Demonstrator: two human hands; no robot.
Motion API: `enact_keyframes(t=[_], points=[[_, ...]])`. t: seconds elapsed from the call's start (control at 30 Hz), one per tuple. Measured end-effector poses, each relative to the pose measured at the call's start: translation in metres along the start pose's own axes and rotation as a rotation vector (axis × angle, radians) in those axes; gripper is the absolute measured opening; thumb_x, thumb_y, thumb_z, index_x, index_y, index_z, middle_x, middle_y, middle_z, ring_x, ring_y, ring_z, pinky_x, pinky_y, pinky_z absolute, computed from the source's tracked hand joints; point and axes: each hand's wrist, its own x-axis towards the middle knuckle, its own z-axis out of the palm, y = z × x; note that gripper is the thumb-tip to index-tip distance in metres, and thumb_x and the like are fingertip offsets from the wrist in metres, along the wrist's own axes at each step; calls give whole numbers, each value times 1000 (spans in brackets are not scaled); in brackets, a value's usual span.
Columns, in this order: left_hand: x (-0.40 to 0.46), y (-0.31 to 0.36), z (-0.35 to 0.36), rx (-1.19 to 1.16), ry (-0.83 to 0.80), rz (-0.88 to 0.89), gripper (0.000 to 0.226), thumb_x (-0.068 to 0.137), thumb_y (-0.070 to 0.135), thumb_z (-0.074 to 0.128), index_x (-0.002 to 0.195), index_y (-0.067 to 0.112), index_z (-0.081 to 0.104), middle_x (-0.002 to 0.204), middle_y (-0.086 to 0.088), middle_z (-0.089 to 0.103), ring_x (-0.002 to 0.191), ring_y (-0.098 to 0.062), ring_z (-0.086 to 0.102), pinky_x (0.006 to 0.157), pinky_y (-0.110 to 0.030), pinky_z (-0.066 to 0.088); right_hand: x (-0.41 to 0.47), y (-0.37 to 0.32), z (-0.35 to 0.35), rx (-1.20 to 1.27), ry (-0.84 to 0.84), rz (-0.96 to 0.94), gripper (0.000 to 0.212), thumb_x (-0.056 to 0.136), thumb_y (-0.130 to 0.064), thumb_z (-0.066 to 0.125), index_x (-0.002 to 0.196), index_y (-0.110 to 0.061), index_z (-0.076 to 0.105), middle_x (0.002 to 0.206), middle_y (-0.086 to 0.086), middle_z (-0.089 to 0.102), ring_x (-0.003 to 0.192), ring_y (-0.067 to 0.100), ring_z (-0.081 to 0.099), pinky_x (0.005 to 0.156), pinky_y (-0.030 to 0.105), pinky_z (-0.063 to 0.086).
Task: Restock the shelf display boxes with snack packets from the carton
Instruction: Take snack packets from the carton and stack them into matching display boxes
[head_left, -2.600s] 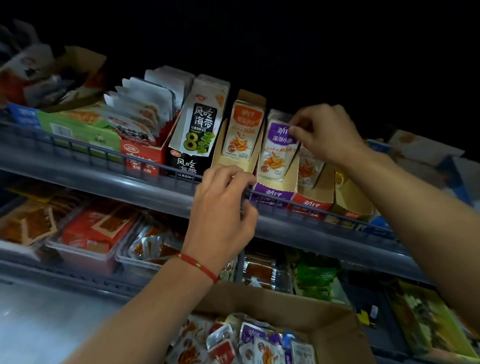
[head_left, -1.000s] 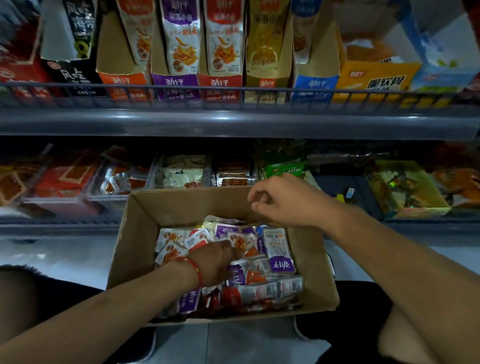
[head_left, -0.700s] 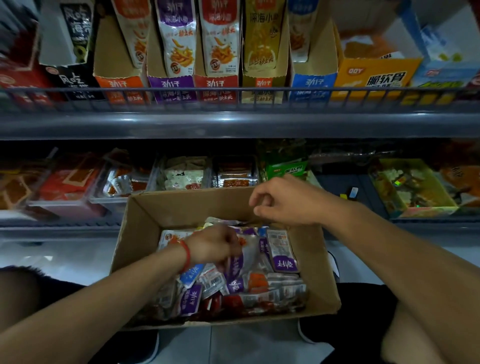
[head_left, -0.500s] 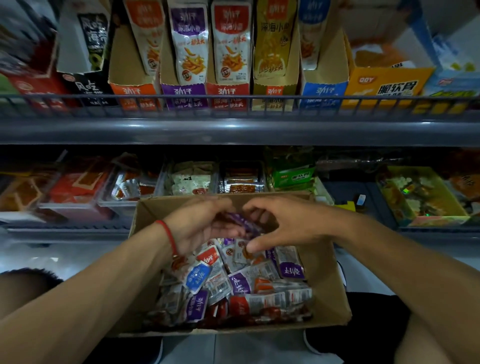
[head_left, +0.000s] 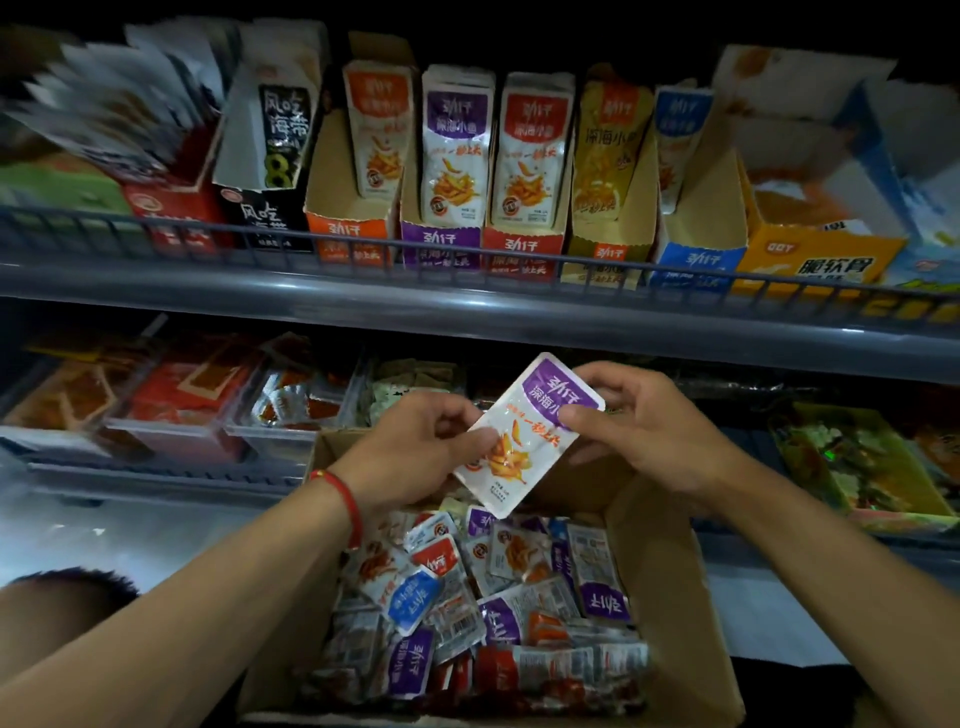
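since half a second ago your two hands have come up out of the carton (head_left: 670, 582) together, and the purple-topped snack packet (head_left: 527, 434) that was half hidden between them now shows its printed face, lifted clear above the loose packets (head_left: 498, 597). your view has tipped upward too, so the upper shelf (head_left: 467, 299) takes more of the frame.

your left hand (head_left: 410, 452) comes in from the lower left, a red string bracelet (head_left: 343, 499) at the wrist, and its thumb and forefinger pinch the packet's lower left edge; the other fingers curl underneath. your right hand (head_left: 639, 431) reaches in from the right, its thumb pressed on the packet's upper right side by the purple band, with the remaining fingers folded behind the packet. the packet sits tilted, purple end up and to the right, held in the air over the far end of the carton and in front of the lower shelf's trays.

on the upper shelf, behind the wire rail, the purple display box (head_left: 441, 239) stands between the orange display box (head_left: 348, 228) and the red display box (head_left: 524, 244), each with packets upright inside. the carton below is well filled with mixed purple, red and blue packets.
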Motion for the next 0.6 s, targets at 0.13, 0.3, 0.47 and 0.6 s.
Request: enact_keyframes(t=[0.13,0.3,0.47,0.6], points=[[-4,11,-13,30,16,78,8,88,20,75,87,13,75,86,-1,78,85,-16,75,86,-42,61,-2,-15,-4,-124,143,-117,10,95,-17,63,104,-17,70,94,-11,77,91,8,73,75,24,61],[-10,33,-35,-111,34,224,14,79,18,79,87,7,79,86,-7,78,86,-22,76,81,-39,62,4,-42,-9,-193,302,-152,6,90,-27,71,95,-25,74,92,-8,77,88,14,73,69,29,60],[-8,41,-55,-282,230,350,17,76,21,78,86,7,79,81,-11,77,72,-22,73,64,-29,60,27,-106,-15,-299,347,-323,5,92,-20,70,92,-25,71,86,-4,74,80,11,69,60,18,55],[-3,33,-75,-289,420,367,7,84,20,77,81,14,77,73,-9,75,62,-19,68,59,-25,56,62,-159,-30,-506,426,-504,4,97,-21,66,99,-25,68,92,-9,69,83,6,65,67,19,54]])
